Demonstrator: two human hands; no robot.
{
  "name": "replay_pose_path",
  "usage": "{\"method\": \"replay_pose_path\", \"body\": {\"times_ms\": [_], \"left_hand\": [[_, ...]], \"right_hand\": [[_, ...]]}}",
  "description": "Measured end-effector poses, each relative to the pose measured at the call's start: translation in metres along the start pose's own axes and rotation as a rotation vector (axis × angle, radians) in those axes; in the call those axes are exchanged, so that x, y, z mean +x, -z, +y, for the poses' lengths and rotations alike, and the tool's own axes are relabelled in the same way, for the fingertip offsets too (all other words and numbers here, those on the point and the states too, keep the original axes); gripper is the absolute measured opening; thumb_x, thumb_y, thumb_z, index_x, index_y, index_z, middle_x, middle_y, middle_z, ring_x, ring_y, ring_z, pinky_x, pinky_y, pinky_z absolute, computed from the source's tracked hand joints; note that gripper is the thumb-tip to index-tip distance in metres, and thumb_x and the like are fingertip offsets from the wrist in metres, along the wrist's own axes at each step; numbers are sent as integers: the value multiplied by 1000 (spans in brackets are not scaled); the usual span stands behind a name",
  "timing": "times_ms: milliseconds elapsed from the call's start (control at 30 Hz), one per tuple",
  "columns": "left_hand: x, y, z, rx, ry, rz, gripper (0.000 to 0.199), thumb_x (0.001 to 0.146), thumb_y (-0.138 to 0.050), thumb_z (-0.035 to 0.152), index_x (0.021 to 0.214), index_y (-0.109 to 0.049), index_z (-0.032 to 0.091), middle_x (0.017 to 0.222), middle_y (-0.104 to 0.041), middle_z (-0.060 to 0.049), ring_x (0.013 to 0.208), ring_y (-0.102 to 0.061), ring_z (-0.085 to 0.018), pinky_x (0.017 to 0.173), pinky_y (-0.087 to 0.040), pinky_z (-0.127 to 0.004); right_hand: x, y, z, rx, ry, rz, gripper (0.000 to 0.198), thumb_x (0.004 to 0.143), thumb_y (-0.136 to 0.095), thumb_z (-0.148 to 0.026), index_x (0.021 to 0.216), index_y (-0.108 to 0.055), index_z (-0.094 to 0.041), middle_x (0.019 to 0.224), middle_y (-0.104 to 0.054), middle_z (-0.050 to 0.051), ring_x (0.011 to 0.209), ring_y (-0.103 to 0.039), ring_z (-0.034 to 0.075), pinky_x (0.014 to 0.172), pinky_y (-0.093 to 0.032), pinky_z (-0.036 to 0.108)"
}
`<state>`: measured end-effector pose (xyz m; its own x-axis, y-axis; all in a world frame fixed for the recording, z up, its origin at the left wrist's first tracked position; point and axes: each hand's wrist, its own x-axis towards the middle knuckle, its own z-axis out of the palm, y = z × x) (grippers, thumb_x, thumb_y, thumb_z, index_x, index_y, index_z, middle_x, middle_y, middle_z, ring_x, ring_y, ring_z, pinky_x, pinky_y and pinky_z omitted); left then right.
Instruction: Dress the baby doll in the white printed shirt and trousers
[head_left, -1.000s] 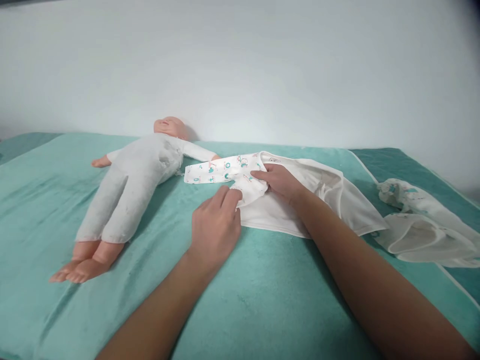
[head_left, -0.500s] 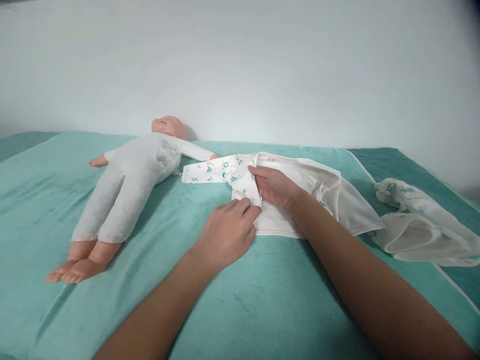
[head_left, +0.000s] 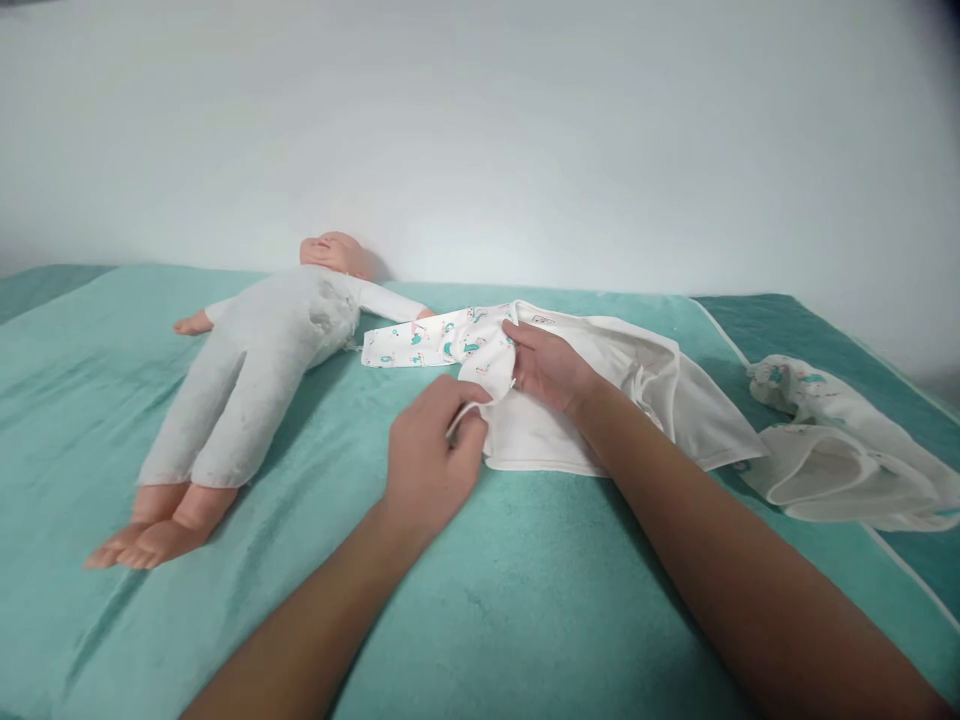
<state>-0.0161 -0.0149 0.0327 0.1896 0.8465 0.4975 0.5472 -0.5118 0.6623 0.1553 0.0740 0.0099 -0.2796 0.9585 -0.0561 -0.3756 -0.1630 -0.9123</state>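
Note:
A white baby shirt (head_left: 547, 440) with a small green print lies spread on the bed, one printed sleeve (head_left: 405, 343) stretched to the left. My left hand (head_left: 431, 445) is closed on the near edge of its front flap, which curls up between thumb and fingers. Higher on the same flap, my right hand (head_left: 551, 368) grips the fabric with the thumb on top; its other fingers are partly hidden by the cloth. Left of the shirt, a baby doll (head_left: 262, 320) in a white cloth body lies on its back, its hand close to the sleeve.
A second white printed garment (head_left: 840, 450) lies crumpled at the right. Everything rests on a green bed cover (head_left: 540, 600) with a darker band (head_left: 810, 340) on the right. Behind the bed stands a pale wall (head_left: 480, 140).
My left hand has moved left and slightly up, folding the flap's edge back so its plain underside shows. My right hand has shifted only slightly.

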Motion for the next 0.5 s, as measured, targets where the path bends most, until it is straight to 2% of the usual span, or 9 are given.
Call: {"method": "replay_pose_path", "body": {"times_ms": [67,133,233,333,400,500], "left_hand": [[4,3,0,-131,194,48,17,83,-47,15,87,-62,22,71,-59,3,63,-50,-12,59,-39,-26],[8,6,-3,-229,318,111,13,84,-50,21,89,-61,22,75,-60,3,64,-50,-12,58,-38,-25],[13,7,-8,-330,406,195,10,83,-54,25,91,-60,22,79,-59,2,64,-48,-11,57,-37,-24],[14,7,-9,-380,452,231,12,82,-56,25,94,-58,22,75,-55,3,60,-44,-10,54,-36,-23],[14,8,-7,-380,458,259,12,81,-56,24,93,-58,22,73,-53,3,59,-43,-10,52,-35,-23],[14,9,-5,-348,430,346,10,79,-55,20,88,-58,22,71,-49,3,59,-43,-10,51,-34,-23]], "right_hand": [[0,1,0,-7,29,34,21,88,-62,-37,99,-61,-20,90,-69,6,82,-65,19,74,-56,34],[2,4,1,-64,26,118,21,82,-69,-38,90,-59,-20,85,-67,4,77,-64,17,70,-56,32],[7,11,3,-132,31,258,30,74,-77,-40,78,-56,-20,74,-61,1,64,-58,13,56,-51,26],[10,18,3,-87,82,278,30,70,-80,-37,78,-58,-19,70,-57,0,59,-52,10,47,-42,22],[9,18,1,-11,132,242,28,71,-79,-34,84,-60,-18,76,-60,1,64,-55,11,52,-47,22],[4,12,-4,51,211,187,29,74,-77,-31,97,-61,-21,100,-67,4,88,-64,14,77,-56,28]]}}
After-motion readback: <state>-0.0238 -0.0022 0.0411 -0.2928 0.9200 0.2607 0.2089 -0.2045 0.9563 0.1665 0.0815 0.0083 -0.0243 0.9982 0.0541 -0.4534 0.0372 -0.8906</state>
